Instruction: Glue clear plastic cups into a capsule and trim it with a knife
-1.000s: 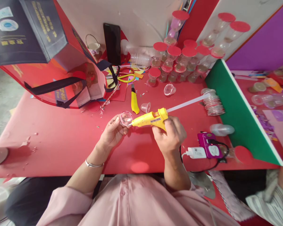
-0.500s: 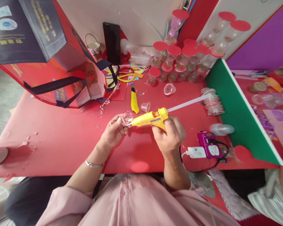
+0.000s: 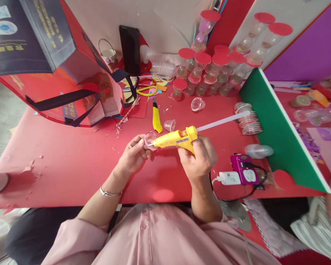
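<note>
Left hand: The left hand (image 3: 132, 152), just left of the frame's centre, pinches a clear plastic cup (image 3: 149, 137) by its edge between thumb and fingers, the open mouth facing the camera.
Right hand: The right hand (image 3: 200, 156), right of centre, is wrapped around the grip of a yellow hot glue gun (image 3: 172, 140), nozzle pointing left. A glue stick (image 3: 223, 121) juts from its back toward the right.
Nozzle and rim: The nozzle overlaps the cup's rim in this view; whether they touch, I cannot tell. The 2 hands are apart, joined only across cup and gun.
Step in hand: Probably laying glue around the rim; no bead of glue is clear enough to make out.
Next move: It seems to call for turning the cup slowly against a steady nozzle, keeping fingertips off the hot tip.
Red table: On the table (image 3: 99, 169), above the gun, lie a yellow utility knife (image 3: 156, 119) and 2 loose cups (image 3: 170, 125).
Upper right: Red-capped hourglasses (image 3: 202, 68) stand grouped.
</note>
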{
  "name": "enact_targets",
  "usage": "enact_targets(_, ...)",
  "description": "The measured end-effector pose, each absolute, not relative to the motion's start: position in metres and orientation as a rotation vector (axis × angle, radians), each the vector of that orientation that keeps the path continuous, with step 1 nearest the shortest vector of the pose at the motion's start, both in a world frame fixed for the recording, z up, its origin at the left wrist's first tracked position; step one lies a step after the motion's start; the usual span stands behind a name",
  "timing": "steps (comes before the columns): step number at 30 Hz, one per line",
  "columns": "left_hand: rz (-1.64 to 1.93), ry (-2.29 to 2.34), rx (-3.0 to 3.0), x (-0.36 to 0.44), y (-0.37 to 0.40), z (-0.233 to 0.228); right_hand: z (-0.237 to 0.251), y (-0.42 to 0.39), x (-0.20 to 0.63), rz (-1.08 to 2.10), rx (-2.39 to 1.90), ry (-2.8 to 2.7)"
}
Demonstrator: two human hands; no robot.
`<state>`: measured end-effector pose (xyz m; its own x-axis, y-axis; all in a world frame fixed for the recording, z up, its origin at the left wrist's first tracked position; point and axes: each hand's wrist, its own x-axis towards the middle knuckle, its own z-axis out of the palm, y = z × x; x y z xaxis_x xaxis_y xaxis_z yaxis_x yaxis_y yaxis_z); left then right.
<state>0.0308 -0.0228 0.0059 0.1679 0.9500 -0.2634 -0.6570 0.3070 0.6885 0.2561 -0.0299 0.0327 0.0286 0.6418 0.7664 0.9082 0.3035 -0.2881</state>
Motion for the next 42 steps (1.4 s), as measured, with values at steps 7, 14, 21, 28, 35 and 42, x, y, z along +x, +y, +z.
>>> enact_targets(7, 1.216, 0.733, 0.463, 0.03, -0.023, 0.003, 0.037, -0.029, 0.254, -0.428, -1.403, -1.696)
enact_targets(14, 1.209, 0.75, 0.454, 0.028, -0.022, 0.01, 0.037, -0.03, 0.255, -0.424, -1.398, -1.71)
enact_targets(21, 1.233, 0.741, 0.369, 0.024, -0.022, 0.009, 0.039, -0.027, 0.256, -0.454, -1.352, -1.699)
enact_targets(28, 1.251, 0.706, 0.325, 0.025, -0.022, 0.011, 0.037, -0.025, 0.261, -0.491, -1.409, -1.696)
enact_targets(35, 1.24, 0.74, 0.389, 0.024, -0.021, 0.004, 0.039, -0.025, 0.258, -0.419, -1.365, -1.675)
enact_targets(42, 1.227, 0.751, 0.421, 0.026, -0.02, 0.002, 0.045, -0.029, 0.256, -0.249, -1.412, -1.708)
